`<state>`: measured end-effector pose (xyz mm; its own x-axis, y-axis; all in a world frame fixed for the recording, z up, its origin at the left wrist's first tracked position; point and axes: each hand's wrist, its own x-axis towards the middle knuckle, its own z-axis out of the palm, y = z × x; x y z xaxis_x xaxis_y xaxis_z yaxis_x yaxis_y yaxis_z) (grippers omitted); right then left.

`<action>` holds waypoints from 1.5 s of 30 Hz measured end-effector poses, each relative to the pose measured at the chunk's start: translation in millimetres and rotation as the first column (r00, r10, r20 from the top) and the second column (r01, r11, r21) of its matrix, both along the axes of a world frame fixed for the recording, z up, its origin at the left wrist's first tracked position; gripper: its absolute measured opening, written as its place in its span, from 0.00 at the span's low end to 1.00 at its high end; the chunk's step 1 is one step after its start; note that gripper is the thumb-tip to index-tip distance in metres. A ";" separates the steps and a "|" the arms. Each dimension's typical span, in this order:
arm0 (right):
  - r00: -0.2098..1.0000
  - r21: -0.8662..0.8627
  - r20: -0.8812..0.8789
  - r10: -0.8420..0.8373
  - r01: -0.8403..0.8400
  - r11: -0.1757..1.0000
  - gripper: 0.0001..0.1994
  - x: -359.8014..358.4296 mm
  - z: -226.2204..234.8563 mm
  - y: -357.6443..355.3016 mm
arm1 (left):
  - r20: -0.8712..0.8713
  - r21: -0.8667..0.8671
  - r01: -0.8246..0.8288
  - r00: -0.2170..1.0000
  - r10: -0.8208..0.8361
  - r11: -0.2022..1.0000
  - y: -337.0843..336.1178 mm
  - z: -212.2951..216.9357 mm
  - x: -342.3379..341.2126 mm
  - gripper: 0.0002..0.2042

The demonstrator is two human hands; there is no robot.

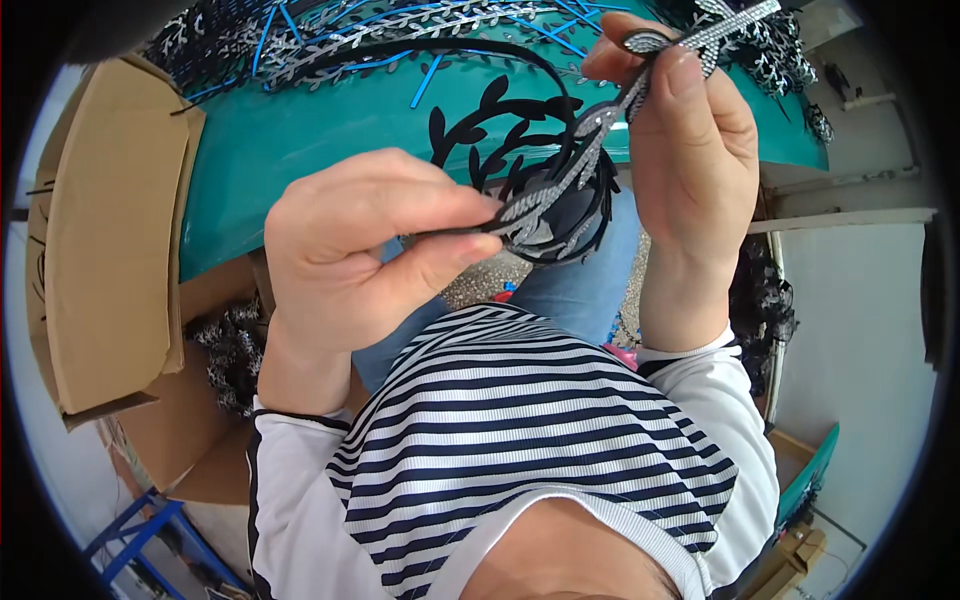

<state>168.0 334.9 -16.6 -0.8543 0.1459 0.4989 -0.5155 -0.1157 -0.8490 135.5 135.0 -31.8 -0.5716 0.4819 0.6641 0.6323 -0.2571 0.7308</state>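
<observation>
Stretched between my hands is a leaf-patterned trim [598, 122] with silver, glittering leaves on a black backing. Thumb and forefinger of my left hand [350, 235] pinch its lower stretch. My right hand [700, 140] is raised higher and farther out, its thumb and fingers closed on the upper part, where a sparkling end sticks out past the fingertips. A thin black band [480, 45] arcs over behind the trim. Below and behind it hangs a loop of black leaf trim [492, 100], partly hidden by the silver leaves; how these pieces join I cannot tell.
A green-covered table [300, 150] lies ahead, with piles of silver and black leaf trim [400, 40] and blue strips [428, 82] along its far side. At left stands an open cardboard box [115, 230], with dark trim [235, 350] beside it. A blue metal frame [140, 535] is lower left.
</observation>
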 end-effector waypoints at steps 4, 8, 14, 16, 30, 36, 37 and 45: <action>0.991 0.077 0.131 -0.009 -0.001 0.997 0.12 3.1 6.8 0.4 | -0.054 -0.022 0.089 0.994 -0.090 0.996 2.5 4.7 -3.6 0.10; 0.994 0.163 0.096 0.049 -0.064 0.985 0.12 0.8 5.2 1.8 | -0.084 -0.020 0.147 0.985 -0.148 0.989 4.7 3.7 -7.6 0.10; 0.954 -0.097 0.176 0.243 -0.229 0.968 0.10 4.2 11.2 -10.1 | -0.064 -0.167 0.256 0.961 -0.270 0.952 2.9 -2.1 -29.0 0.09; 0.973 -0.031 0.168 0.161 -0.158 0.987 0.10 5.0 8.0 -12.0 | -0.065 -0.251 0.284 0.949 -0.308 0.925 4.4 -5.1 -35.6 0.08; 0.998 0.028 -0.015 0.057 -0.056 0.998 0.12 -6.2 -21.2 -14.0 | -0.201 -0.255 -0.249 0.959 0.200 0.934 16.8 0.3 -15.0 0.12; 0.992 0.078 -0.095 0.085 -0.077 0.994 0.14 -9.2 -18.1 -7.1 | -0.017 -0.056 -0.077 0.997 0.076 0.995 19.5 -7.6 -20.2 0.08; 0.990 0.076 -0.121 0.075 -0.067 0.995 0.14 -8.7 -18.3 -8.2 | -0.017 -0.056 -0.076 0.997 0.075 0.996 20.4 -8.0 -20.7 0.08; 0.964 0.206 -0.262 0.042 0.013 0.979 0.13 -8.2 -17.5 -3.0 | 0.201 0.046 0.098 0.974 -0.105 0.994 20.2 -9.2 -23.0 0.08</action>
<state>159.8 331.9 -34.1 -0.6894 0.0062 0.7244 -0.7238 0.0363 -0.6891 112.5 155.1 -41.0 -0.6453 0.5224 0.5574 0.4415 -0.3405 0.8302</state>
